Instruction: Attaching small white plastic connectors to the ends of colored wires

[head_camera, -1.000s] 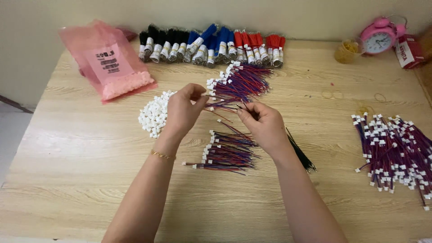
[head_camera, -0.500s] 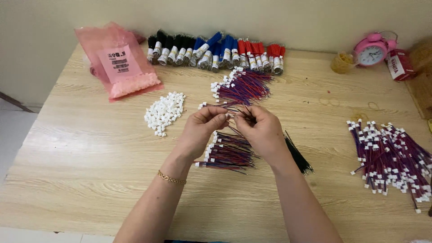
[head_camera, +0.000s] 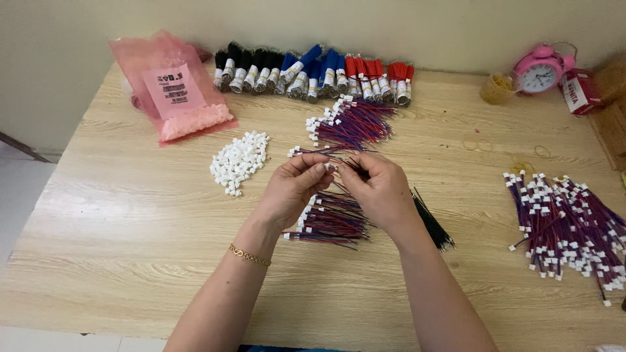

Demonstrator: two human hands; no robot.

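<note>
The pale wooden bench runs from the wall at its far edge down to the near edge. The widest bare stretch is the near left corner and the strip along the near edge; a smaller bare patch lies between the hands and the right-hand heap.

Along the far edge lies a row of black, blue and red wire bundles with silver wrapped ends. At the far left corner rests a pink plastic bag of small white parts. At the far right corner stand a pink round alarm clock, a small amber cup and a red and white box. Near the right edge spreads a heap of purple-and-red wires with white plug ends.

Mid-bench, a loose pile of small white plastic connector housings sits left of centre, and a fan of purple-and-red wires lies toward the far edge.

The left hand and the right hand meet above the middle of the bench, fingertips pinched together on a thin purple-and-red wire lead with a white end. It looks as if a white housing is between the fingertips, though it is too small to be sure. Just beneath the hands lies a bunch of purple-and-red leads, and a bundle of black cable ties sits beside the right wrist.
</note>
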